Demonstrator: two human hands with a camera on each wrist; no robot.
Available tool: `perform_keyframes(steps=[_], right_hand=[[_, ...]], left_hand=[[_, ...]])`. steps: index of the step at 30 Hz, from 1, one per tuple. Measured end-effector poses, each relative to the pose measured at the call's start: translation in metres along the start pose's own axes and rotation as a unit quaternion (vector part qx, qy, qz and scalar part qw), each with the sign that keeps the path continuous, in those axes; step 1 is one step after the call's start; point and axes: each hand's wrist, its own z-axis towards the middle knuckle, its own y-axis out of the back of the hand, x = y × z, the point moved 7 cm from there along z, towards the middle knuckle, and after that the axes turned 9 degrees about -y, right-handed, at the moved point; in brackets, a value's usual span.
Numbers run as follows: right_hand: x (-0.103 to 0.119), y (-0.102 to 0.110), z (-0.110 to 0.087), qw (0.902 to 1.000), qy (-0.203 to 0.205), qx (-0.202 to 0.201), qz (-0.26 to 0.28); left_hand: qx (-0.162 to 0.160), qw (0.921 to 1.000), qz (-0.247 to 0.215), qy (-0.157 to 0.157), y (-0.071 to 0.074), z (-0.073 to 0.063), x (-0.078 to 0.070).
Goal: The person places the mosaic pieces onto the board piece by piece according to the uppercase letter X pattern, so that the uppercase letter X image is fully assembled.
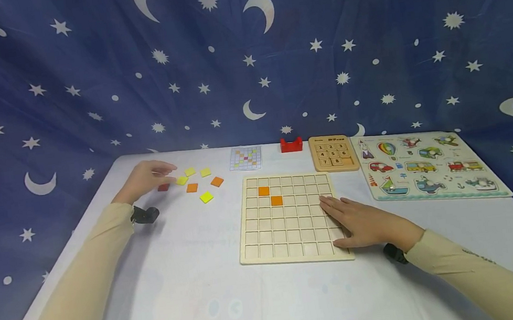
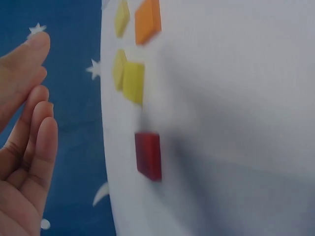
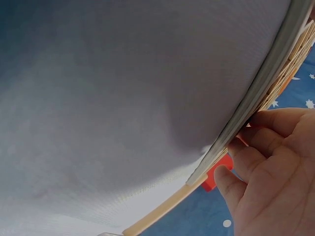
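My left hand (image 1: 144,179) hovers above a red tile (image 1: 163,187) at the left of the table. Its fingers are loosely bent and hold nothing; in the left wrist view the red tile (image 2: 148,156) lies apart from them. Just right of the fingertips is a yellow tile (image 1: 182,180), with more yellow tiles and an orange tile (image 1: 192,188) around it. My right hand (image 1: 365,223) rests on the right edge of a wooden grid board (image 1: 296,260), fingers extended. Two orange tiles, one of them this orange tile (image 1: 277,200), sit in the board's upper left cells.
Behind the board lies a printed card (image 1: 245,158) with a coloured grid pattern. A red stand (image 1: 291,145), a wooden number puzzle (image 1: 334,153) and a vehicle picture puzzle (image 1: 428,167) line the back right. A blue starry curtain (image 1: 205,44) hangs behind the white table.
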Motion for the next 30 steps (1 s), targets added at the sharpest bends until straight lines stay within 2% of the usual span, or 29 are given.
perform_keyframes(steps=[8,15,24,30], right_hand=[[0.001,0.001,-0.001,0.9999,0.007,-0.007,-0.007],[0.000,0.000,0.000,0.9999,0.008,-0.007,-0.007],[-0.001,0.000,0.000,0.9999,0.009,-0.012,-0.005],[0.000,0.000,0.001,0.9998,0.011,-0.012,-0.006]], left_hand=[[-0.003,0.9999,0.001,0.016,0.001,0.002,0.019],[0.010,0.9993,-0.006,0.035,-0.003,0.004,0.036],[0.019,0.9994,0.011,0.025,-0.005,-0.002,0.042],[0.030,0.9982,0.024,0.045,-0.011,-0.005,0.050]])
